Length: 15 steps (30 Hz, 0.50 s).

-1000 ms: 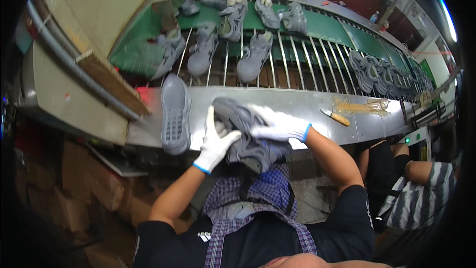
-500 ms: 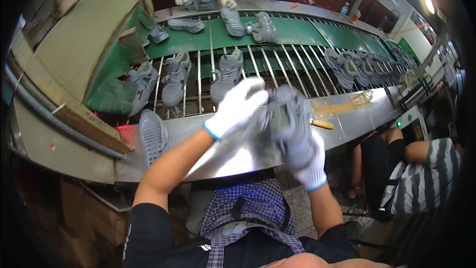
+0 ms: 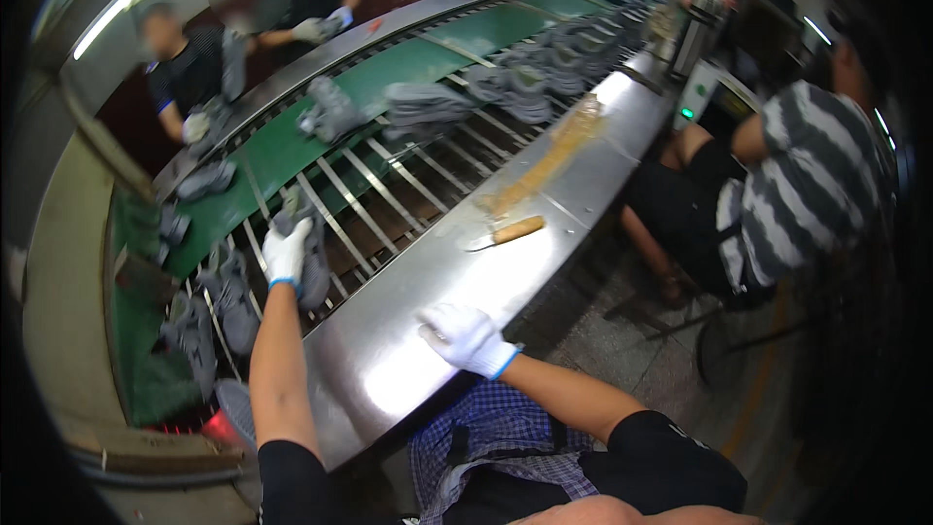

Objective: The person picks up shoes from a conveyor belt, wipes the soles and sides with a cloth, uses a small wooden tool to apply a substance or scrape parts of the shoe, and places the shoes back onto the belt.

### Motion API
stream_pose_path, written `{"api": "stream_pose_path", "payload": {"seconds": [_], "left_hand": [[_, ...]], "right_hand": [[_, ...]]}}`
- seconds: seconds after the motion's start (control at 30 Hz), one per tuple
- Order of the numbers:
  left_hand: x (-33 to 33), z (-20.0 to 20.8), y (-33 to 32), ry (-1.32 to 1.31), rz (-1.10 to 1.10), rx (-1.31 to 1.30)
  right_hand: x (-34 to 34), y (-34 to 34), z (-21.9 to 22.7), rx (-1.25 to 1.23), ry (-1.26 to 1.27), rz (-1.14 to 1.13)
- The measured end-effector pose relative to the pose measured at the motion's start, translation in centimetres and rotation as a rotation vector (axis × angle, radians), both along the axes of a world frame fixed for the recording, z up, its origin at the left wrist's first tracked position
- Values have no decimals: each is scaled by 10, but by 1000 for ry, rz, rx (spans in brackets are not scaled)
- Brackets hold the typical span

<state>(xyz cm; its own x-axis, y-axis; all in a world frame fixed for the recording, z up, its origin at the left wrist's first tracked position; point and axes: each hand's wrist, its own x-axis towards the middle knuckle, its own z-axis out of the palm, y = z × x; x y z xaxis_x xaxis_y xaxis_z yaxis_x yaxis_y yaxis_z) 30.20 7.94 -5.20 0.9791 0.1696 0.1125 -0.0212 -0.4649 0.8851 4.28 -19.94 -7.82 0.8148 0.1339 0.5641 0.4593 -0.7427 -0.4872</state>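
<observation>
My left hand (image 3: 285, 251), in a white knit glove, reaches over the metal rods and closes round the upper part of a grey lace-up sports shoe (image 3: 314, 267). The glove covers part of that shoe. Two more grey shoes, a nearer shoe (image 3: 190, 340) and a middle shoe (image 3: 231, 303), stand to its left on the rods. Above the shiny metal ledge (image 3: 364, 360) is my right hand (image 3: 466, 335), also gloved, its fingers curled in with no object showing. It is slightly blurred.
A wooden-handled knife (image 3: 517, 229) lies on the ledge, near a brown glue-like stain (image 3: 544, 170). Many grey shoes (image 3: 573, 53) line the rods farther right. Beyond runs a green belt (image 3: 466, 39), with two people across it. A person in a striped shirt (image 3: 816, 175) sits at right.
My view has swung right. The shoe has left my right hand, which is now curled over the ledge. My left hand has moved out to a shoe on the rods.
</observation>
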Motion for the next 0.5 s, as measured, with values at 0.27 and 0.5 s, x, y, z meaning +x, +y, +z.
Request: {"api": "stream_pose_path", "payload": {"seconds": [0.27, 0.5], "left_hand": [[1, -20, 36, -94, 66, -764], [-103, 132, 19, -216, -94, -915]], "right_hand": [[6, 0, -2, 127, 196, 14], [8, -5, 7, 1101, 1304, 248]]}}
